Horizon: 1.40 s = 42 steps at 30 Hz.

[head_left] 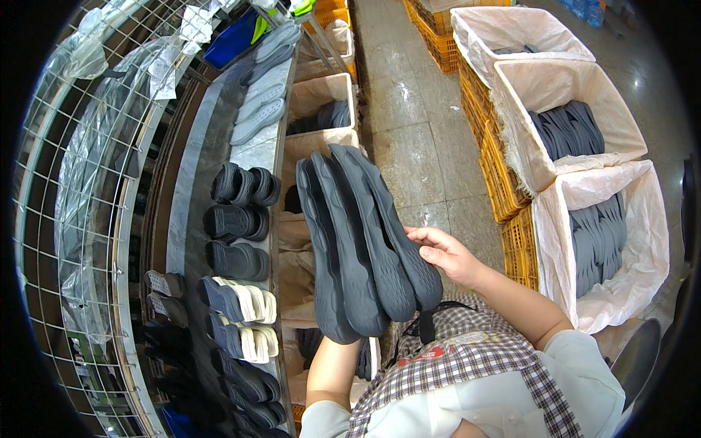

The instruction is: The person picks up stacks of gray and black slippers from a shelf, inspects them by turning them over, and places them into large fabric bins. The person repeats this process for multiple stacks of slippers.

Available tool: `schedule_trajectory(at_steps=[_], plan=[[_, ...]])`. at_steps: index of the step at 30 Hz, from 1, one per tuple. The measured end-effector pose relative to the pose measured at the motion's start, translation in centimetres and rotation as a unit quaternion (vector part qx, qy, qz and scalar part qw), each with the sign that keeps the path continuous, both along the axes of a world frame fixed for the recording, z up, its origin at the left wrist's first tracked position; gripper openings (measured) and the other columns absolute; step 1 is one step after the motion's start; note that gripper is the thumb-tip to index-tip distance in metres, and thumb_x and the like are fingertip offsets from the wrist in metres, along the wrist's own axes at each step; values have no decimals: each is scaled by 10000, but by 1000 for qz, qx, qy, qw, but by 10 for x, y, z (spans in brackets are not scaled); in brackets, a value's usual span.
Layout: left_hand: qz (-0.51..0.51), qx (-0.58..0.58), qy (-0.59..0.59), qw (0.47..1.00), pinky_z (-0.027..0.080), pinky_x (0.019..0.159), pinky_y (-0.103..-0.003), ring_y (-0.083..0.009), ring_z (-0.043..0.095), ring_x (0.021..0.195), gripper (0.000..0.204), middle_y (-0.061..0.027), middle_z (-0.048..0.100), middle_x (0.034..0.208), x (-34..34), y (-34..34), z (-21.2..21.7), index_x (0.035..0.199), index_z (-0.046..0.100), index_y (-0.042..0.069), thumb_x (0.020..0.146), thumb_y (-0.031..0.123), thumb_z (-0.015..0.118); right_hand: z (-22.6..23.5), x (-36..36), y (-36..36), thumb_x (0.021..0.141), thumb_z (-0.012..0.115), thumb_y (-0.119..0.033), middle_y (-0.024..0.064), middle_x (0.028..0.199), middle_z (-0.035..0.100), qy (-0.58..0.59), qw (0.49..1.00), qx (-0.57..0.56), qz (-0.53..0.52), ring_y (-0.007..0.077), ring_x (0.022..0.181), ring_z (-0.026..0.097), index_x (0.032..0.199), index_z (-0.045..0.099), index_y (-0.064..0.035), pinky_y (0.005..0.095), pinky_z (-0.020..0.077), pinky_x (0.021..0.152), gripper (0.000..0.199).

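Several dark grey shoe soles [361, 248], standing on edge side by side, are held up in front of me over the aisle. My left forearm [337, 376] runs up beneath them, and the left hand itself is hidden behind the soles, which rest on it. At their right edge, my right hand [445, 255] grips the outermost sole, its thumb and forefinger bent against the side. To the left, a narrow shelf [252, 150] carries small stacks of black soles [237, 260], and below these, stacks of cream and navy soles [252, 303].
Light grey soles [261, 120] lie at the shelf's far end. A wire mesh rack [80, 182] curves along the left. Cloth-lined bins [321, 91] stand beside the shelf. On the right, lined bins [544, 219] with grey soles sit on yellow crates [520, 248]. A tiled aisle [409, 109] runs between.
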<state>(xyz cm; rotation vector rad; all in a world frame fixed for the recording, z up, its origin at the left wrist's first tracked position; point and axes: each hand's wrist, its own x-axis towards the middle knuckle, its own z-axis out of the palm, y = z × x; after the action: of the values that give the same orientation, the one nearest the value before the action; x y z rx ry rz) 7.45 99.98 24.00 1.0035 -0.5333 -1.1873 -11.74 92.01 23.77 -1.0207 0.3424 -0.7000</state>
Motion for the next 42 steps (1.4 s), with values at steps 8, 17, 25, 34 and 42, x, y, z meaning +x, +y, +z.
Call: schedule_trajectory(at_steps=[8,17,25,34,42], plan=[[-24,17,36,999,416,974,-378,-273,508,1139,711,-157,473,1283,-5,0,15,1391,227,79,818,147,643,2,-1,6,928,518,-160,148,1392,374,8,999,28,17,204,1252,395,1303,416,-36,370,306,1048,408],[-27,44,-185,981,316,1047,-396,-303,365,1265,1013,-221,334,1376,-11,-18,25,1450,4,83,744,144,728,0,18,-6,881,417,-612,136,1367,415,-26,981,179,66,233,1254,417,1401,264,-30,390,328,1058,796],[-63,53,-236,968,359,917,-262,-132,437,970,703,-36,416,1129,16,-10,44,1463,196,112,891,156,603,-6,29,-18,886,319,-577,188,1277,505,-196,886,403,115,299,1094,572,1350,397,-36,441,474,934,717],[-57,41,-188,980,404,846,-244,-98,450,888,719,-22,439,1032,16,-11,59,1453,249,149,858,154,652,-6,39,-7,834,367,-630,207,1315,466,-243,846,452,147,339,1118,551,1375,370,-45,485,442,964,796],[3,33,-175,984,421,914,-278,-142,503,1029,628,-82,498,1166,40,4,45,1411,311,101,881,216,627,4,36,-3,826,477,-579,227,1299,474,-286,821,472,149,352,1111,548,1355,383,-11,490,424,982,782]])
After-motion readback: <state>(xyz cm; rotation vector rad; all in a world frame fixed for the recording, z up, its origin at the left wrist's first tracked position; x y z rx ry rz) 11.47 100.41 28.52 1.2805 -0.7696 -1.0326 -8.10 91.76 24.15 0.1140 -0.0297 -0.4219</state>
